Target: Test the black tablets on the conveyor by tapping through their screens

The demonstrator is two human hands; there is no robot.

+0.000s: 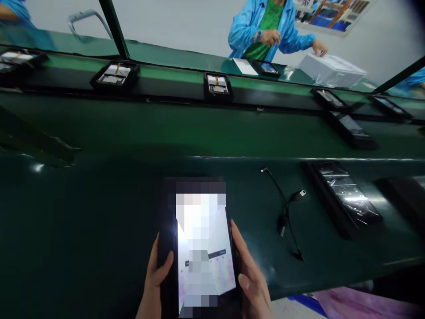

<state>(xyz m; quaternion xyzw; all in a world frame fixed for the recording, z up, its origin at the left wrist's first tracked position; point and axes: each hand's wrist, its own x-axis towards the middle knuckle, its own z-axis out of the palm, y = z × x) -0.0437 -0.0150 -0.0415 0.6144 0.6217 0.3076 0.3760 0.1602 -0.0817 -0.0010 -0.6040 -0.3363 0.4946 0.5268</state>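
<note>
Electronics assembly workshop: belt (172,84) carrying opened devices (218,84), co-worker (269,31) in blue smock (241,29).

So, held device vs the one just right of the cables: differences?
The held device has a lit screen; the other device looks dark, with reflections. The held device is between left hand and right hand; the other device lies on the table. The held device points nearly straight ahead; the other device slants. Both are black-edged rectangles.

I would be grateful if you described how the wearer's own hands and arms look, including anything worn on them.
The left hand and right hand are both bare, with no gloves. No ring, band or marking shows on the visible parts, though some fingers are hidden. No sleeve is in view; the picture's lower edge cuts off the arms.
</note>
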